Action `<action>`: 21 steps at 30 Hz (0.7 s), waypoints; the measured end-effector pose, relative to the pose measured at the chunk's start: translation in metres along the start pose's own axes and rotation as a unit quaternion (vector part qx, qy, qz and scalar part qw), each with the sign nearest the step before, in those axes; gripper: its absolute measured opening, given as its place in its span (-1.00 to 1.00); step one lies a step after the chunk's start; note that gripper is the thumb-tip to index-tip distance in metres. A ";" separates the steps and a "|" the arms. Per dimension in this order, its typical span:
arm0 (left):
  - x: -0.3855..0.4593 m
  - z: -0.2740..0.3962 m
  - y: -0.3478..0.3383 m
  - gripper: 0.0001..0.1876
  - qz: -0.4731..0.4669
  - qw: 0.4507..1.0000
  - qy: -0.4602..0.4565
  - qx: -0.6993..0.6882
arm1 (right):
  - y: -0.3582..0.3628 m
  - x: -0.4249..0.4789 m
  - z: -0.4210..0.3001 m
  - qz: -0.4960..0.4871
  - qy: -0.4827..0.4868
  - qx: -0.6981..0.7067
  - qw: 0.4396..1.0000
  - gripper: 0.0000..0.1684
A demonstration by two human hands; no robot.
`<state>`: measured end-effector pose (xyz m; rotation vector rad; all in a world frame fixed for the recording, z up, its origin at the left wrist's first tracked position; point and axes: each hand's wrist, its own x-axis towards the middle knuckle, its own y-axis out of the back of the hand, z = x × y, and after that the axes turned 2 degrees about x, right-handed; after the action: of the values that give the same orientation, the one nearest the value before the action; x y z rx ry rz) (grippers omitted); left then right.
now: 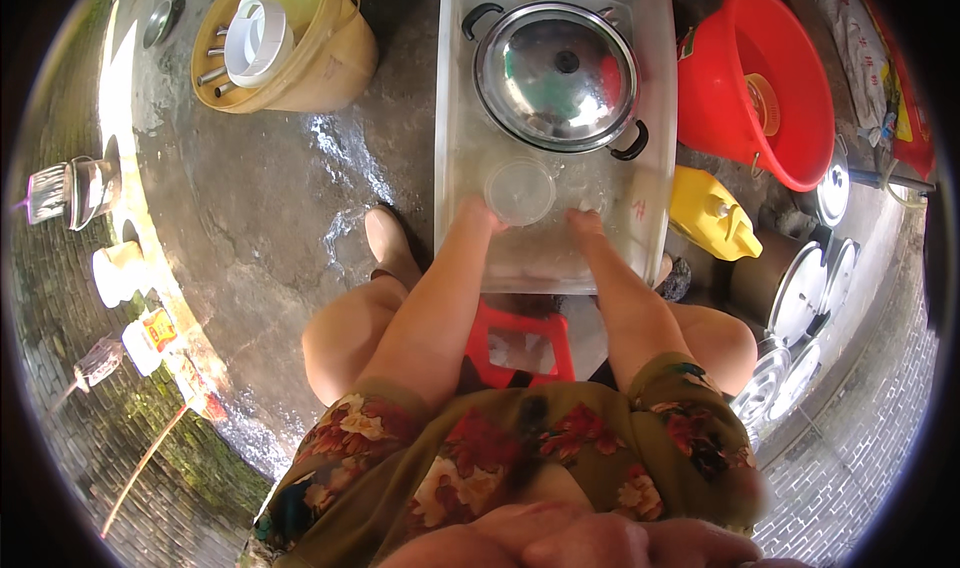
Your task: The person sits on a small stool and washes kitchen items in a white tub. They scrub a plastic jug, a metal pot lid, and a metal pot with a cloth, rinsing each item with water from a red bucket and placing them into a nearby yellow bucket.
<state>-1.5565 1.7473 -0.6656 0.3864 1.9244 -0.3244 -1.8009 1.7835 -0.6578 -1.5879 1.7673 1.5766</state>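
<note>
A white plastic tub [444, 118] with cloudy water stands before me. My left hand [480, 214] is partly in the water at the lower left rim of a clear round plastic container or lid [521, 191]; its fingers are mostly hidden, so its grip is unclear. To the right of that round piece, my right hand [586, 224] reaches into the water, a small whitish patch by its fingers and the fingertips hard to make out. A steel pot lid or lidded pan [555, 77] with black handles rests at the tub's far end.
Left stands a tan bucket [330, 65] holding white plastic pieces and metal tubes. A red basin [814, 103], a yellow jug [709, 208] and several metal pots with lids [796, 294] are at the right. A red plastic stool [559, 343] is between my knees. The concrete floor [247, 185] is wet.
</note>
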 end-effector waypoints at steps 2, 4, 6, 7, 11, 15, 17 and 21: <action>-0.004 0.003 -0.006 -0.57 -0.011 1.000 0.002 -0.009 | 0.033 -0.018 -0.011 -0.071 -0.004 0.215 0.974 -0.40; -0.012 0.001 -0.012 -0.57 0.008 0.999 0.028 -0.023 | 0.074 -0.057 -0.038 -0.216 0.069 0.281 0.932 -0.44; -0.020 -0.003 -0.017 -0.58 0.029 0.998 0.045 -0.038 | 0.112 -0.107 -0.072 -0.299 0.150 0.248 0.909 -0.46; -0.023 -0.005 -0.018 -0.58 0.021 0.998 0.049 -0.043 | 0.121 -0.133 -0.088 -0.312 0.203 0.187 0.909 -0.46; -0.021 -0.012 -0.014 -0.60 -0.040 0.997 0.044 -0.056 | 0.101 -0.191 -0.148 -0.197 0.555 -0.239 0.772 -0.37; -0.004 -0.024 0.002 -0.63 -0.330 0.944 -0.024 -0.011 | 0.042 -0.194 -0.173 -0.045 0.523 -0.476 0.706 -0.22; 0.000 -0.028 0.006 -0.64 -0.424 0.900 -0.100 0.013 | 0.018 -0.186 -0.178 -0.026 0.496 -0.477 0.725 -0.18; -0.012 -0.031 0.004 -0.63 -0.239 0.927 -0.276 0.090 | -0.003 -0.165 -0.184 0.044 0.459 -0.475 0.750 -0.22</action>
<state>-1.5768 1.7615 -0.6430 -0.0717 1.4094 -0.8420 -1.6624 1.7169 -0.4642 -3.2522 1.3382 2.0970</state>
